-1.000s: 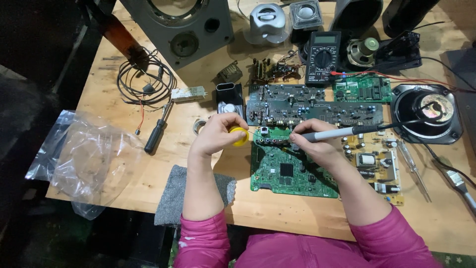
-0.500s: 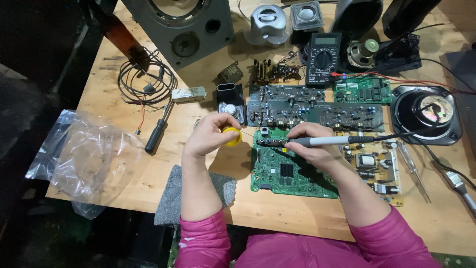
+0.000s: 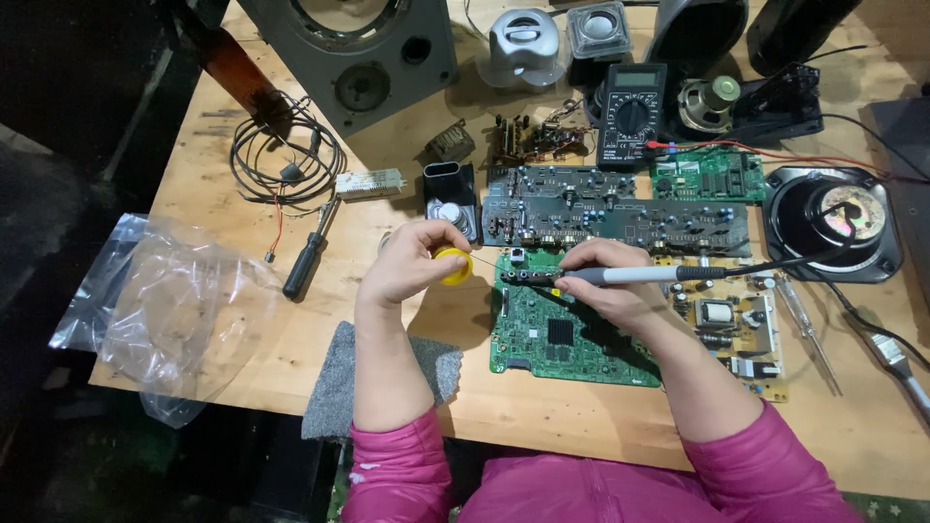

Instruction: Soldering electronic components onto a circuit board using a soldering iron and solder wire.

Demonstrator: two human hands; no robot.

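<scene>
An electronics repair workshop is indicated. A bare wooden workbench [image 3: 601, 426] is seen crowded with several opened circuit boards, among them a green circuit board [image 3: 562, 334] and a long grey board [image 3: 620, 208], together with a digital multimeter [image 3: 631, 114] with red leads, a black-handled screwdriver [image 3: 305, 263] and a coil of wire [image 3: 283, 163]. Dismantled audio parts are also noted: a grey speaker cabinet [image 3: 360, 53], a loose speaker driver [image 3: 833, 221] and a small speaker cone [image 3: 711, 102], while a soldering iron [image 3: 644, 275] is held over the boards.
</scene>
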